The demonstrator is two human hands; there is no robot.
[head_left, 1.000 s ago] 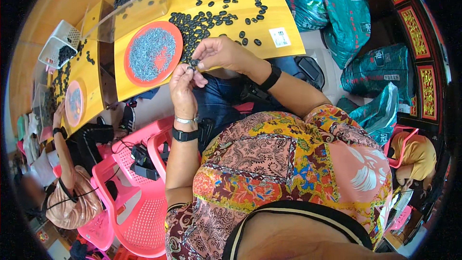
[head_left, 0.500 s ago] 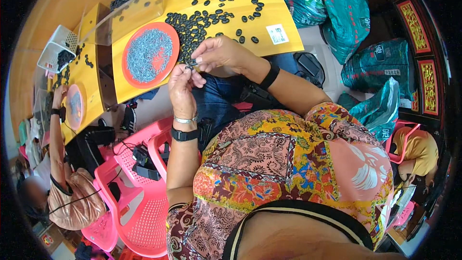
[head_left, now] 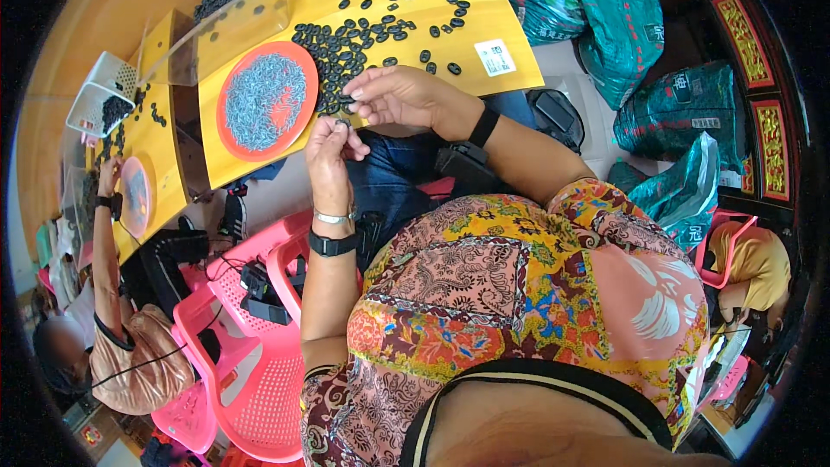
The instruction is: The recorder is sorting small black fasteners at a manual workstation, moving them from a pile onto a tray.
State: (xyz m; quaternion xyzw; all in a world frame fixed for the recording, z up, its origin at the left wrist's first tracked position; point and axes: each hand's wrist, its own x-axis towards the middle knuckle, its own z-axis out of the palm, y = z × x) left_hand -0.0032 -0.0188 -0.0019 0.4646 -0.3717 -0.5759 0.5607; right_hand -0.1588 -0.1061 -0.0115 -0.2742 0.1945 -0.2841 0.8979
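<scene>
1. Where the yellow table (head_left: 510, 43) ends at its near edge, the left hand (head_left: 330, 140) is held just off it, over the lap, its fingertips pinched on a small dark part (head_left: 343, 124) too small to be made out.
2. The right hand (head_left: 399, 97) is held over the same edge, fingers loosely curled; whether anything is gripped in it cannot be told.
3. A heap of black rings (head_left: 350, 45) is spread just beyond the right hand, and an orange plate (head_left: 232, 140) of small grey pieces is set just left of them.
4. Open tabletop is left only at the right, around a white label (head_left: 494, 57).
5. Pink chairs (head_left: 251, 355) are crowded at the left.
6. The table's far end is cut off by the frame.
</scene>
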